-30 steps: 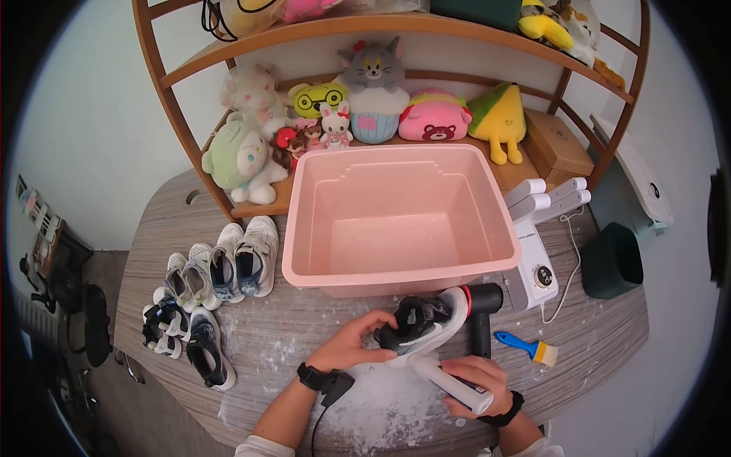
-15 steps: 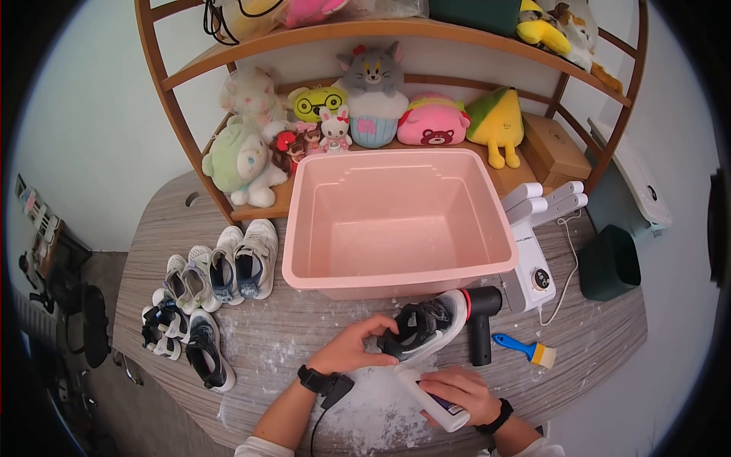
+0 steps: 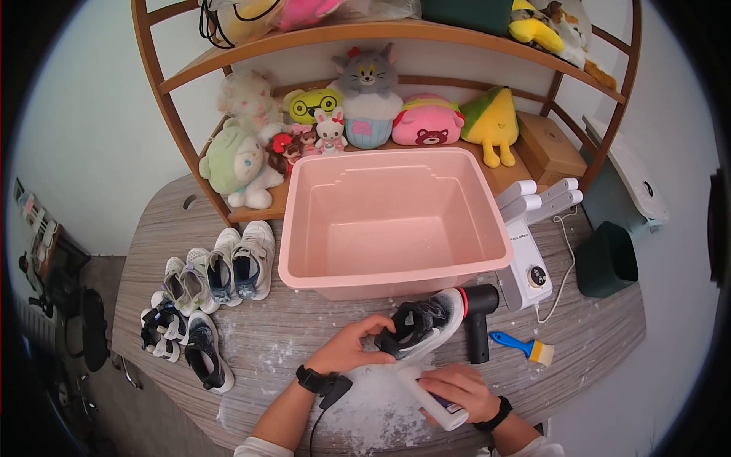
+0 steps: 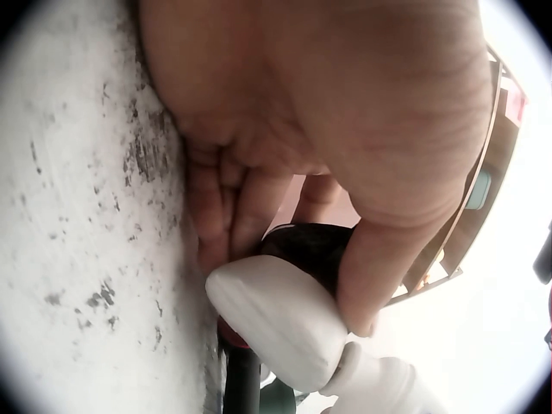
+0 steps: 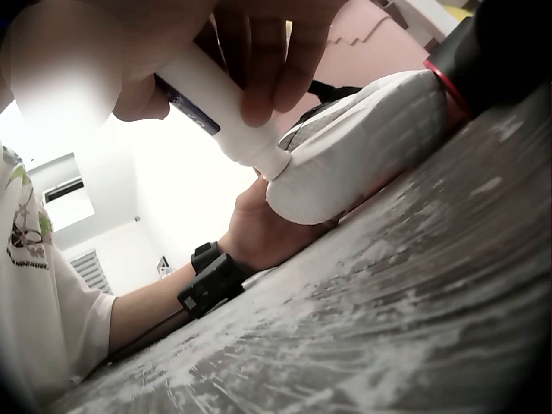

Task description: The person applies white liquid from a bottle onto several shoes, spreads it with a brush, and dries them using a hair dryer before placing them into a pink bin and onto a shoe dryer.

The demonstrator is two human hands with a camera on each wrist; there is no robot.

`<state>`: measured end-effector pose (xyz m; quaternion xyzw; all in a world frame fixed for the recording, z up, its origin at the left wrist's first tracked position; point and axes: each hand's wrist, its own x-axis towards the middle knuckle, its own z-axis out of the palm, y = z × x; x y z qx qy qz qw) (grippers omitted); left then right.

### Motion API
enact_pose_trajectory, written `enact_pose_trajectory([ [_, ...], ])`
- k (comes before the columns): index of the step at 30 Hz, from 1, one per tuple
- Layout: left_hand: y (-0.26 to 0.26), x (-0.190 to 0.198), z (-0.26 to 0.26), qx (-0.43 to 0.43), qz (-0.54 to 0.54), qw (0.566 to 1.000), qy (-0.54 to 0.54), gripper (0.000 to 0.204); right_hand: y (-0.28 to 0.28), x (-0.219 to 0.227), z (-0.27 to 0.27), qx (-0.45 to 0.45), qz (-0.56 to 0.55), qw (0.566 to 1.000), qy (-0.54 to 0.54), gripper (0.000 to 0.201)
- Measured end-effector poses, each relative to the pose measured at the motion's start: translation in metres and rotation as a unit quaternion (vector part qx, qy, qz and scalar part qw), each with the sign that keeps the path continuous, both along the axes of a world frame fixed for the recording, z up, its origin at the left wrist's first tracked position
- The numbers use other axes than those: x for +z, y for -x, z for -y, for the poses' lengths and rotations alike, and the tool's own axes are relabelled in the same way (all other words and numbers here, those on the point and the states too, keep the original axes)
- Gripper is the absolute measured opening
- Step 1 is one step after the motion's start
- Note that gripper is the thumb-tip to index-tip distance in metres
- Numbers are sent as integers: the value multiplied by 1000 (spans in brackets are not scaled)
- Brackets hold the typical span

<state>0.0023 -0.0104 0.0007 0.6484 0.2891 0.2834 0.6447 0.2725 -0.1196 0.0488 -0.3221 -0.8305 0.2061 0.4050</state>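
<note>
A black-and-white sneaker (image 3: 425,326) lies tilted at the front of the table, its toe near a black handheld device (image 3: 479,320) with a red ring. My left hand (image 3: 344,350) grips the sneaker at the heel end, thumb on one side and fingers on the other. My right hand (image 3: 466,390) holds a white bottle (image 3: 448,413) with a dark label, nozzle downward. In the right wrist view the bottle's nozzle (image 5: 274,162) meets the white sole (image 5: 345,164) near the heel. The left wrist view shows the sole's heel (image 4: 276,321) below my thumb.
A pink tub (image 3: 396,288) stands behind the sneaker. Several shoes (image 3: 209,282) sit at the left. On the right are a blue-handled brush (image 3: 521,347), a white appliance (image 3: 524,263) and a dark green bin (image 3: 607,260). White powdery residue (image 3: 373,411) covers the front tabletop.
My right hand has moved the bottle left from the sneaker's side to its heel end, then stayed nearly still. My left hand keeps its grip on the sneaker.
</note>
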Motion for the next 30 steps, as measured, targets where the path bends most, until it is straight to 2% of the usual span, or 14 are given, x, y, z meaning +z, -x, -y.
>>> enact_pose_trajectory([
  [8, 0, 1, -1, -4, -5, 1000, -8, 55, 3, -1, -2, 37, 39, 998, -33, 45],
  [13, -1, 3, 1, 19, -14, 1000, 2, 52, -3, 0, -2, -14, -28, 999, -5, 50],
  [17, -3, 4, 1, 33, 2, 999, 14, 49, -20, 4, -8, -60, -31, 997, -27, 55],
  [23, -1, 3, 1, 39, 11, 999, 1, 49, -35, 4, -10, -235, -12, 971, -42, 53],
  [27, -2, 8, 1, 46, 13, 999, 8, 48, -36, -1, -13, -273, -46, 960, -44, 51],
  [30, -2, 7, 1, 53, 16, 998, 8, 47, -36, 3, -12, -239, -45, 969, -32, 50],
])
